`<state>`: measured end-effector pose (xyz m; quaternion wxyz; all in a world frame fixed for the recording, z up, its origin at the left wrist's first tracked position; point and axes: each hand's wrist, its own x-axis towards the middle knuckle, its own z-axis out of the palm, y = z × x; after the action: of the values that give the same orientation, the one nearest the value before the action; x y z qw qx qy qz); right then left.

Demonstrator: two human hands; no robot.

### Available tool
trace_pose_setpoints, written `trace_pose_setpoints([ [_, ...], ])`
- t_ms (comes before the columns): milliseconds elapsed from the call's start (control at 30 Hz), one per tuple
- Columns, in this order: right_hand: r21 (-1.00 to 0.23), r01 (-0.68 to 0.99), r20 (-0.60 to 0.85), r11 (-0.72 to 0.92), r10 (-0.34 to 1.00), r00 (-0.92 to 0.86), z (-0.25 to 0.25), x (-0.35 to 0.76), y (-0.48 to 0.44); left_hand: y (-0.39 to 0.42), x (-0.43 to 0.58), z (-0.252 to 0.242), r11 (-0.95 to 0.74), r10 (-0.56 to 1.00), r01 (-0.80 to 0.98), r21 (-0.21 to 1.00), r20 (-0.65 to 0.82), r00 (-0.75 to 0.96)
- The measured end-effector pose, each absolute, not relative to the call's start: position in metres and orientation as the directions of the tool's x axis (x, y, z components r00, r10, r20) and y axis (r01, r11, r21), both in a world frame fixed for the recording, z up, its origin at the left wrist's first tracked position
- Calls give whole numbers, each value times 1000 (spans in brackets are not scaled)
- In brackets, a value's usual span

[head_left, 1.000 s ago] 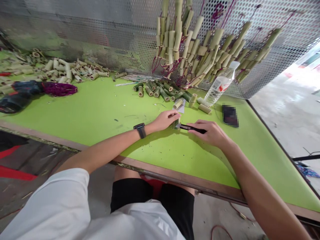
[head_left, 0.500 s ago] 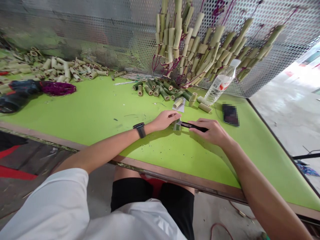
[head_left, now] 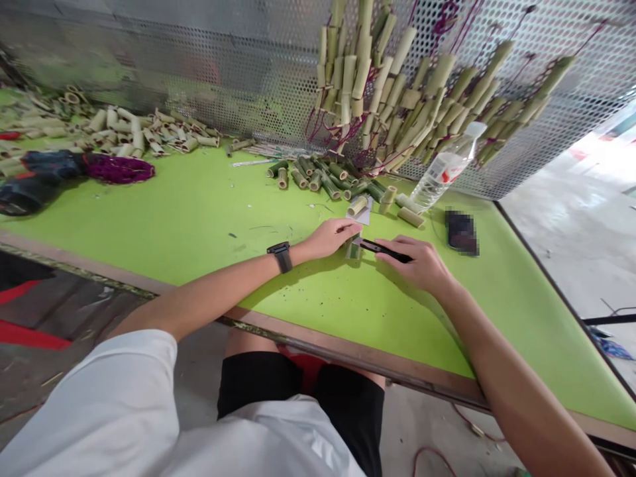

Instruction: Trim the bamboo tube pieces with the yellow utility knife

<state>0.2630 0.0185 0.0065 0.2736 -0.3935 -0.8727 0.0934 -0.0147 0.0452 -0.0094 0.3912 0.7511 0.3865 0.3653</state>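
Observation:
My left hand [head_left: 329, 236], with a black watch on the wrist, is closed on a short green bamboo piece [head_left: 353, 250] that stands on the green table [head_left: 189, 218]. My right hand [head_left: 417, 262] grips a black-handled knife [head_left: 383, 250], and the blade's tip rests against the top of that bamboo piece. Both hands sit close together near the middle of the table.
Several cut bamboo pieces [head_left: 322, 179] lie just beyond the hands. Strung bamboo bundles [head_left: 397, 93] hang on the perforated metal wall. A plastic bottle [head_left: 442, 173] and a dark phone [head_left: 460, 231] lie to the right. A pale bamboo heap [head_left: 124, 129], purple cord [head_left: 119, 169] and a power tool [head_left: 34, 179] are at the left.
The knife has shifted slightly along the bamboo piece, which now shows more under my left hand. The view has drifted a little; the hands stay in place.

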Motion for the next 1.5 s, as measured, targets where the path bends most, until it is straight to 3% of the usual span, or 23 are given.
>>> trace_pose_setpoints([
  [300, -423, 583, 241, 694, 706, -666, 12, 259, 9, 45, -16, -7, -388, 878, 304, 870, 248, 409],
  [533, -383, 654, 356, 653, 757, -547, 6, 261, 17, 45, -15, -6, -376, 873, 296, 878, 228, 431],
  [867, -424, 586, 285, 690, 716, -637, 15, 268, 15, 40, -14, -6, -387, 881, 338, 858, 237, 409],
  [1167, -379, 642, 319, 667, 745, -586, 16, 260, 16, 39, -15, -1, -401, 873, 332, 854, 245, 423],
  [1367, -469, 571, 182, 674, 706, -684, 22, 266, 14, 42, -16, -5, -392, 882, 361, 846, 234, 408],
  [1500, -446, 623, 226, 643, 754, -617, 18, 262, 12, 40, -15, -5, -384, 886, 352, 854, 233, 400],
])
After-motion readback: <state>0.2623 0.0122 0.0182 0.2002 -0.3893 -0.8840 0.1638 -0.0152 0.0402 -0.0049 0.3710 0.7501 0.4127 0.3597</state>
